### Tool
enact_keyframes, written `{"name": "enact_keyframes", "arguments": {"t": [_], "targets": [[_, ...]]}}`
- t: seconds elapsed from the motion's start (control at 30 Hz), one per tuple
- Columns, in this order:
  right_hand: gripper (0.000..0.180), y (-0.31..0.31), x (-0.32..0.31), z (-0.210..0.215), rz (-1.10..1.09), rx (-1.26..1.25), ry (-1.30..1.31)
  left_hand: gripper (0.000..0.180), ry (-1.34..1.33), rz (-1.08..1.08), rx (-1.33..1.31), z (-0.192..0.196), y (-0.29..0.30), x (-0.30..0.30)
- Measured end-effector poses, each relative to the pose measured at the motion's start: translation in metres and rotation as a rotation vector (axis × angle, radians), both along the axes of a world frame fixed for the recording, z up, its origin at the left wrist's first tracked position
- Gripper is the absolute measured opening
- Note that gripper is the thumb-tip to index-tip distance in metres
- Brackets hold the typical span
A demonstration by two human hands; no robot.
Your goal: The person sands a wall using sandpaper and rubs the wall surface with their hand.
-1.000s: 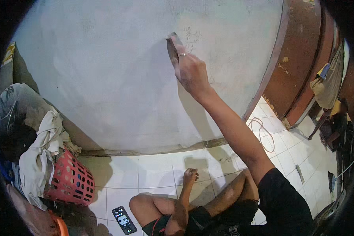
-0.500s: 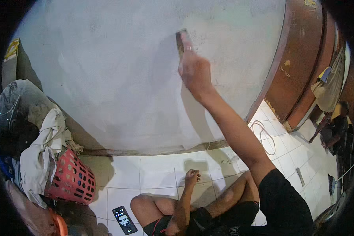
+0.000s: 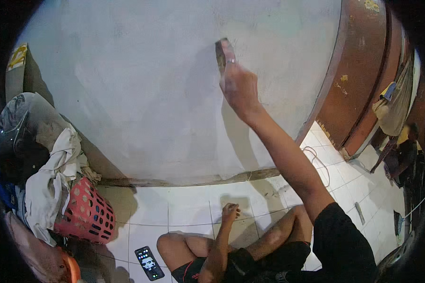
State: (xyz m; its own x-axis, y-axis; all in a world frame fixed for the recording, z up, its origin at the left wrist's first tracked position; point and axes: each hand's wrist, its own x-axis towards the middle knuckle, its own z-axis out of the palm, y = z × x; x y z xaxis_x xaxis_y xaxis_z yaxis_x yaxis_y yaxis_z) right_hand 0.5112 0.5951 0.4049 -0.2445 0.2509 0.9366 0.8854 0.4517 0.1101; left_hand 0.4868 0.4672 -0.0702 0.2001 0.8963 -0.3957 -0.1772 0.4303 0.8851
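Observation:
My right hand (image 3: 241,87) reaches up to the pale grey-white wall (image 3: 141,85). Its fingers are closed around a thin, dark, flat rectangular piece (image 3: 220,55), which lies against the wall; its exact kind does not show. A ring sits on one finger, and the hand is slightly blurred. Faint dark scribbles show on the wall beside the fingertips. Low over my crossed legs, my left hand (image 3: 230,211) hangs above the tiled floor (image 3: 189,207), its fingers curled in, with nothing visible in them.
A phone (image 3: 149,263) with a lit screen lies left of my knee. Farther left stand a pink perforated basket (image 3: 87,212), draped white cloth (image 3: 54,179) and a dark helmet (image 3: 21,127). On the right are a brown door (image 3: 354,70), a cable loop (image 3: 327,172) and another person (image 3: 403,155).
My right hand has shifted slightly right and down along the wall with the flat piece in it. My left hand stays in place, fingers curled.

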Motion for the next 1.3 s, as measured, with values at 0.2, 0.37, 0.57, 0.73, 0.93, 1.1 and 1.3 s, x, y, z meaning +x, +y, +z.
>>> {"name": "enact_keyframes", "arguments": {"t": [0.2,0.37,0.57,0.73,0.93,1.1,1.3], "targets": [[0.051,0.011,0.005,0.052,-0.079,0.203,0.052,0.028,0.004,0.015,0.025,-0.002,-0.001,-0.001],[0.052,0.004,0.002,0.014,-0.076,-0.058,-0.101,0.028,-0.029,0.022,0.029,-0.004,0.001,0.000],[0.042,0.000,-0.004,0.007,-0.132,-0.006,-0.161,0.028,-0.065,0.043,0.073,-0.005,-0.002,0.000],[0.056,0.005,-0.006,0.050,-0.089,0.114,-0.068,0.026,-0.066,0.020,0.015,-0.001,-0.002,-0.002],[0.053,0.007,-0.001,0.047,-0.101,0.104,-0.021,0.027,0.010,0.018,-0.019,0.003,0.000,-0.002],[0.050,-0.002,0.025,0.038,-0.222,-0.028,-0.030,0.028,0.001,0.004,0.030,0.004,-0.004,-0.005],[0.038,0.003,0.057,0.069,-0.314,0.158,0.086,0.028,-0.026,0.028,0.037,-0.001,-0.002,-0.001]]}}
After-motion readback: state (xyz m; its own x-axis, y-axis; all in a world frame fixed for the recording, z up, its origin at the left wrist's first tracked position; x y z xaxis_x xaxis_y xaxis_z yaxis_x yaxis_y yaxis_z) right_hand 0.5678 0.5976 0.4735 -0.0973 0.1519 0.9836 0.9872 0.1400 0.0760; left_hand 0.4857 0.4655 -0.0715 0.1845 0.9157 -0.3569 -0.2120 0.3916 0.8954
